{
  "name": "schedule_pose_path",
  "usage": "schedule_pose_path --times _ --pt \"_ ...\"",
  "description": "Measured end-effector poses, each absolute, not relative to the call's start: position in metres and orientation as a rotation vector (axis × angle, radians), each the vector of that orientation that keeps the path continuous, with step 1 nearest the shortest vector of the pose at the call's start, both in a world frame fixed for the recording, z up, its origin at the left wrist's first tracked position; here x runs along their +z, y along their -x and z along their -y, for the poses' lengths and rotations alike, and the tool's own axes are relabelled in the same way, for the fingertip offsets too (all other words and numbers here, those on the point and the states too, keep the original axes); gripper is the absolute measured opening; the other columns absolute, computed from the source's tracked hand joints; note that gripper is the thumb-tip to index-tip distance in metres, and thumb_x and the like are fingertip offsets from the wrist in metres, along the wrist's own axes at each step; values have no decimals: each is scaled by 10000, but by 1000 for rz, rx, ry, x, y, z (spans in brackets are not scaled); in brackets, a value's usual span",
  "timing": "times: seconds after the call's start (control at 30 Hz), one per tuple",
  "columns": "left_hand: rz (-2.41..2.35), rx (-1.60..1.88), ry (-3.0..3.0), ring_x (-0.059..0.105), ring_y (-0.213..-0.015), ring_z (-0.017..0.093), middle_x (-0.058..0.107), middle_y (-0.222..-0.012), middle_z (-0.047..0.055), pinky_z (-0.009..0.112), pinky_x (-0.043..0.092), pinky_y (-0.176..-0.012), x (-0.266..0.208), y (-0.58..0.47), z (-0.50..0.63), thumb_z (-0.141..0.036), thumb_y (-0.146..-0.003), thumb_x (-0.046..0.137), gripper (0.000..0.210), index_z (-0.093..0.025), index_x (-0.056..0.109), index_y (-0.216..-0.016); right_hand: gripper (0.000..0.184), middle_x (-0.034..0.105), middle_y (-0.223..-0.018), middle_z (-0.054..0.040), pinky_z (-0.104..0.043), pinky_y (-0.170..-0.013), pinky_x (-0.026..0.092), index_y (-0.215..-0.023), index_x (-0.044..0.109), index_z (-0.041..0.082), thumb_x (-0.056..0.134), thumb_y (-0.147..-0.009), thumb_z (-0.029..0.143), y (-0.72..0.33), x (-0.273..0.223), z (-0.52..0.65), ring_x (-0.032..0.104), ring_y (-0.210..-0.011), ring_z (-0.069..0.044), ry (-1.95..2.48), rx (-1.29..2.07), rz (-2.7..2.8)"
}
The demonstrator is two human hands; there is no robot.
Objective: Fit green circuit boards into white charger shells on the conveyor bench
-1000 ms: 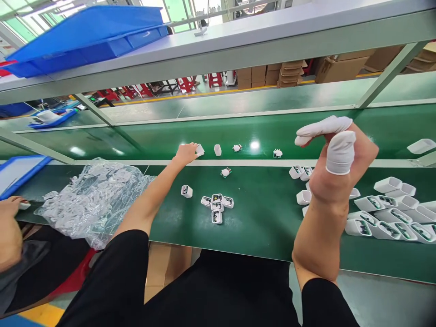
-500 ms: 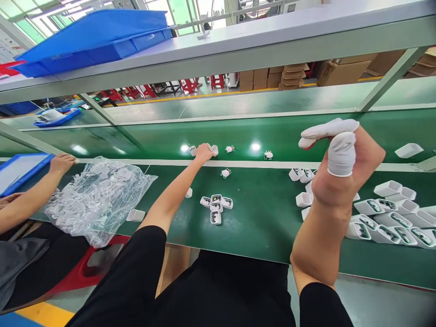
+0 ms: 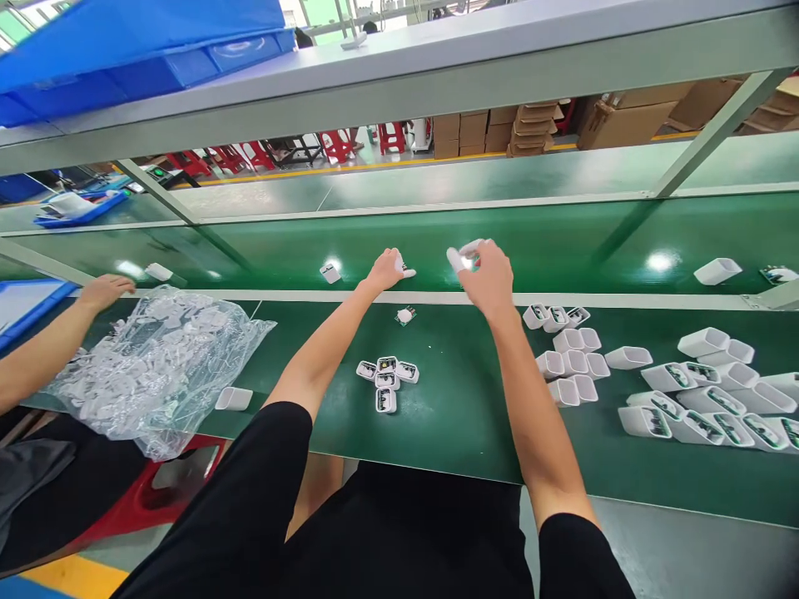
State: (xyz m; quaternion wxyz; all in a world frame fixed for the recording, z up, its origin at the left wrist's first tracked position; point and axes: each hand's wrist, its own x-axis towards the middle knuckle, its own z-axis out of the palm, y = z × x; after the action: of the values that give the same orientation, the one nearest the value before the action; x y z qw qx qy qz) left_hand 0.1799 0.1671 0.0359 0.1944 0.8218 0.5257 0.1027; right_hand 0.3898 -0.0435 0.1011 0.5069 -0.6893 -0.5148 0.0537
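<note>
Over the belt, my left hand (image 3: pixel 385 268), with white finger cots, closes its fingertips around a small circuit board (image 3: pixel 404 264), mostly hidden. My right hand (image 3: pixel 490 273), also in finger cots, is curled above the belt to its right. A bit of green shows between its thumb and fingers, but I cannot make out what they hold. Another circuit board (image 3: pixel 405 316) with a white part lies on the bench just below the hands. Nearer to me, several white housings (image 3: pixel 386 401) with boards inside stand in a cross-shaped cluster. A white housing (image 3: pixel 330 273) rests on the belt to the left.
Several white housings (image 3: pixel 574 362) stand on the right of the bench, with more filled ones (image 3: pixel 705 428) farther right. At left, a co-worker's hand (image 3: pixel 106 291) is beside a clear bag of white parts (image 3: pixel 162 358). A shelf (image 3: pixel 399 91) crosses above, carrying blue trays (image 3: pixel 187 66).
My right hand has come down from its raised position on the right to the belt. My left hand has moved slightly right. The belt's housings have shifted left, and the view has moved a little.
</note>
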Motion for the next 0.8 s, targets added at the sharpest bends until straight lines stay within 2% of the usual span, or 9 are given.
schedule_pose_path --times 0.07,0.1,0.2,0.3,0.47,0.53,0.63,0.73,0.8 --pt "-1426 237 -2311 711 -1157 313 737 -1281 159 407 557 -1038 37 -181 -164 -269 -890 916 432 -198 620 -1196 348 731 -1286 -212 -557 -1133 484 -1130 709 183 763 -1016 508 -394 62 24 663 -1195 -379 1990 110 1265" --pt "-1414 220 -2312 717 -1137 312 751 -1250 154 410 559 -1024 38 -181 -163 -251 -880 919 442 -201 618 -1199 381 703 -1372 -256 -580 -1161 464 -1211 699 162 768 -1001 472 -395 45 18 641 -1268 -418 2093 125 1265" --pt "-1428 217 -2308 729 -1155 353 766 -1249 191 432 557 -1000 48 -179 -160 -169 -848 896 463 -190 614 -1214 516 658 -1455 -310 -602 -1180 447 -1342 660 117 780 -969 453 -396 8 9 601 -1340 -460 2191 205 1265" --pt "-1414 245 -2331 755 -1144 393 777 -1211 213 445 567 -969 68 -179 -146 -118 -814 871 503 -173 613 -1242 473 664 -1436 -285 -597 -1203 442 -1278 684 132 782 -945 453 -394 -11 0 588 -1347 -443 2146 257 1271" --pt "-1083 275 -2499 794 -1041 365 801 -1111 129 435 598 -914 92 -183 -60 -107 -794 819 450 -223 627 -1185 331 711 -1318 -219 -539 -1162 510 -1134 723 174 754 -857 352 -397 -17 -15 648 -1209 -370 1987 353 1190" --pt "-897 238 -2552 796 -978 344 798 -1040 88 429 617 -877 87 -182 -5 -100 -753 837 420 -258 630 -1083 393 721 -1326 -214 -523 -1137 541 -1172 735 159 740 -815 323 -399 -14 -14 681 -1116 -329 1899 386 1129" --pt "-754 239 -2589 789 -976 364 780 -997 92 456 632 -846 68 -181 69 -17 -691 824 467 -282 616 -1014 558 750 -1336 -224 -506 -1053 603 -1276 727 121 760 -765 342 -400 -6 3 710 -985 -273 1757 469 1046" --pt "-752 290 -2551 798 -995 379 773 -1005 105 472 650 -869 49 -181 114 69 -668 791 537 -280 621 -1039 626 802 -1261 -184 -466 -954 657 -1294 731 143 803 -758 458 -397 5 38 734 -930 -244 1588 608 1021" --pt "-783 329 -2509 805 -1064 401 782 -1128 151 507 660 -940 43 -178 130 91 -682 795 550 -252 634 -1081 593 819 -1190 -128 -448 -932 678 -1242 747 190 794 -783 562 -393 15 73 751 -917 -228 1478 691 1016"
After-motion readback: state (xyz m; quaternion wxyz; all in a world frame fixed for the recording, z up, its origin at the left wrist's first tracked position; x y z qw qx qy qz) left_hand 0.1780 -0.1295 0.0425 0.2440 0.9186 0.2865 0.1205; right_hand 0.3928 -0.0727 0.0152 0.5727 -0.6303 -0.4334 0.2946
